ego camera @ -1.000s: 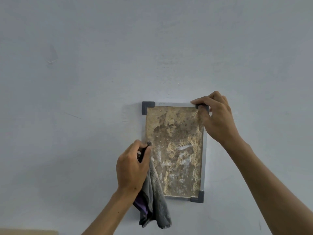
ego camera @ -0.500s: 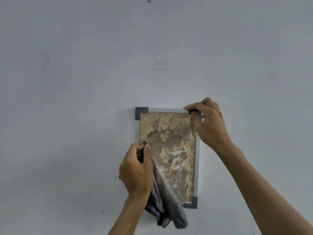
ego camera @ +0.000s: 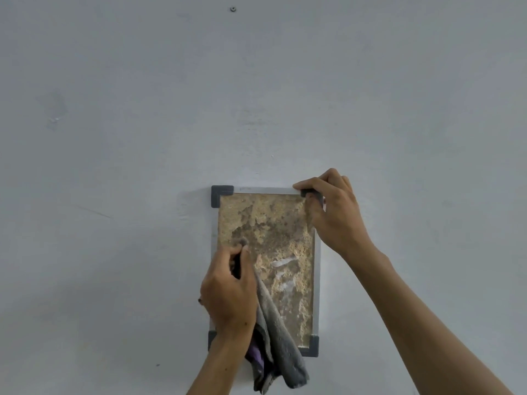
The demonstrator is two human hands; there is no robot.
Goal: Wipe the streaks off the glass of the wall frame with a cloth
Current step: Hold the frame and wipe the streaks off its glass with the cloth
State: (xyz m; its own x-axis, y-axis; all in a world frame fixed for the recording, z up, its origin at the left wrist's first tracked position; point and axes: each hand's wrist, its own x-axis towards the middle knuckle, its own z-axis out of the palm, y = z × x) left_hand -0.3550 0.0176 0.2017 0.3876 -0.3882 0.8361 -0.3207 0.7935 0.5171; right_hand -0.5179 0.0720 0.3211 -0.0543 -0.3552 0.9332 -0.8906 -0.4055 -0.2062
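A small upright wall frame point(ego camera: 266, 190) with a silver rim and dark grey corner caps hangs on the pale wall. Its glass point(ego camera: 273, 226) covers a mottled tan and brown picture and shows whitish streaks near the middle. My left hand point(ego camera: 229, 292) grips a grey cloth point(ego camera: 281, 340) with a purple patch, and holds its bunched top against the glass at the left side. The rest of the cloth hangs down past the frame's bottom edge. My right hand point(ego camera: 332, 212) grips the frame's top right corner, thumb on the front.
The pale grey-blue wall point(ego camera: 142, 138) fills the view around the frame. A small screw or nail head point(ego camera: 233, 9) sits high above the frame. A faint scuff marks the wall at the upper left.
My left hand with the cloth has moved from the frame's left edge rightward and up onto the glass. My right hand has kept its hold on the top right corner.
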